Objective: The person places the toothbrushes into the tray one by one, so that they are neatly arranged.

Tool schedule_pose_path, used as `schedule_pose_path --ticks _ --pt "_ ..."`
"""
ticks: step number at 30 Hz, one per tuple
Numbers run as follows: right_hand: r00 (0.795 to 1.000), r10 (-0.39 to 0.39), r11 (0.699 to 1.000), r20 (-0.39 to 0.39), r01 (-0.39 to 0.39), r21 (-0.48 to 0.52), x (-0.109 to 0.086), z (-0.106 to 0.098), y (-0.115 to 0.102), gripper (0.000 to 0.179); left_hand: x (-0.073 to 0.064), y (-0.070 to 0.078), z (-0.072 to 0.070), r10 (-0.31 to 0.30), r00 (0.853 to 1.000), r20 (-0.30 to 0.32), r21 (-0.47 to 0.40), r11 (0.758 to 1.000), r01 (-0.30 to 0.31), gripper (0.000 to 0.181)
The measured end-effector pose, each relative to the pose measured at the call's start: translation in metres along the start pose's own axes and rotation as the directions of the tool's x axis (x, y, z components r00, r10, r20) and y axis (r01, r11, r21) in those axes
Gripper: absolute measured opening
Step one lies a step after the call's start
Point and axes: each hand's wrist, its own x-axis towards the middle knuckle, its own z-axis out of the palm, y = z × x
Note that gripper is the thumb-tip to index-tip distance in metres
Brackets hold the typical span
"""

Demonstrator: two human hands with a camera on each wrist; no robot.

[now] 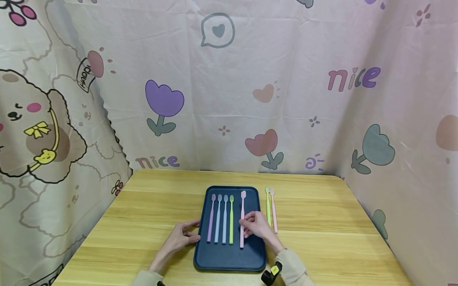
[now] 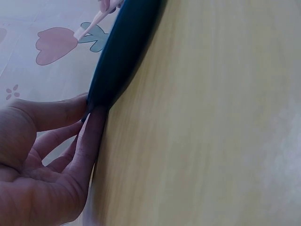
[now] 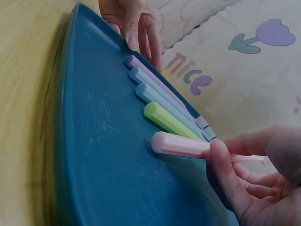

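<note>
My right hand point(image 1: 257, 224) pinches a pink toothbrush point(image 1: 242, 214) by its handle over the right part of a dark blue tray point(image 1: 229, 260). In the right wrist view the handle end of this toothbrush point(image 3: 181, 145) is tilted a little over the tray floor. Left of it a purple toothbrush point(image 1: 211, 218), two light blue toothbrushes point(image 1: 218, 220) and a green toothbrush point(image 1: 231, 220) lie side by side in the tray, heads away from me. My left hand point(image 1: 180, 238) holds the tray's left rim, its thumb on the rim and fingers against the outside in the left wrist view.
Right of the tray, on the wooden table point(image 1: 322, 230), lie another green toothbrush point(image 1: 268, 202) and another pink toothbrush point(image 1: 274, 212), partly behind my right hand. A printed curtain point(image 1: 229, 79) hangs behind the table and along both sides.
</note>
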Motion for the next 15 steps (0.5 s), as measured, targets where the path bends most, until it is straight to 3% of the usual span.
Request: schedule_pose_path --ticks 15 --pt "0.999 0.014 0.999 -0.042 -0.015 -0.034 0.0052 0.0062 0.0067 0.02 0.0007 -0.0002 0.0006 -0.03 0.999 -0.023 0.02 0.999 0.03 0.065"
